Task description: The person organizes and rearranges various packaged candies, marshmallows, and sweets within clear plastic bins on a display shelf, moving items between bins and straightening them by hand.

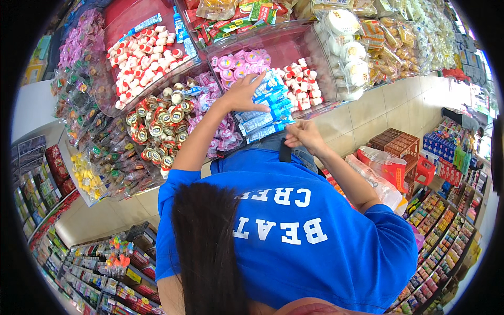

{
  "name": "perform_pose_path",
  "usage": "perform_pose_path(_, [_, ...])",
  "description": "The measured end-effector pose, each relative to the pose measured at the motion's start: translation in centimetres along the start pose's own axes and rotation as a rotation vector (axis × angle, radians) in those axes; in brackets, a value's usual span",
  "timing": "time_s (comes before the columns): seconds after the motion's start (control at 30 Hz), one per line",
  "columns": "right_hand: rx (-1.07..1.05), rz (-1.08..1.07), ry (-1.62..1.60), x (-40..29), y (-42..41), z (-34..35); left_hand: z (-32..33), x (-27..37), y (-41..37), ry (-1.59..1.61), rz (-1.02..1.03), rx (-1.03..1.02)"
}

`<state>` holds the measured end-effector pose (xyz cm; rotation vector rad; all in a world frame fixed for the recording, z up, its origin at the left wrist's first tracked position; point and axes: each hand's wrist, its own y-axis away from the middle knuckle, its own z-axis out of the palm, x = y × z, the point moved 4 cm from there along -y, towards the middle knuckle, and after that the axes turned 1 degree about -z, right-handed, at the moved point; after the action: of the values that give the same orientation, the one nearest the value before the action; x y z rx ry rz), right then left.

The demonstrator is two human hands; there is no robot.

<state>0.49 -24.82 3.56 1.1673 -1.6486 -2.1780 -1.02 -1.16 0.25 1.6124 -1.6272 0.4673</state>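
Several blue and white wrapped packets [262, 116] lie in overlapping rows at the front of a clear plastic bin [275, 33]. My left hand [246, 94] rests over them with its fingers spread, thumb on one packet. At the packets' right end is my right hand [305, 134], fingers curled; whether it pinches a packet's tip cannot be told. Behind my left hand are pink round-lidded candies [232, 65]. Small white bottle-shaped candies with red caps [305, 82] lie to the right of the packets.
Left stands another bin of red-capped bottle candies [145, 55], with gold-lidded cups [161, 126] and pink-wrapped sweets [222, 134] nearer. Bagged pastries [393, 43] fill the back right. Brown plastic crates [397, 145] and shopping bags [382, 165] stand on the floor at right.
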Motion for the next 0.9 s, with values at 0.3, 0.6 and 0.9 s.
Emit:
perform_pose_path(0.3, [-0.008, 0.020, -0.543, 1.5, -3.6, 4.5, 0.7, 1.1, 1.3, -0.187, 0.018, 0.149])
perform_pose_path(0.6, [-0.132, 0.069, -0.040, 0.5, -3.7, 1.1, 0.7, 2.2, 1.7, -0.258, -0.031, 0.225])
perform_pose_path(0.9, [-0.038, -0.714, 0.701, -15.6, -8.1, 0.3, 0.4, 2.6, 2.4, -0.266, -0.149, 0.232])
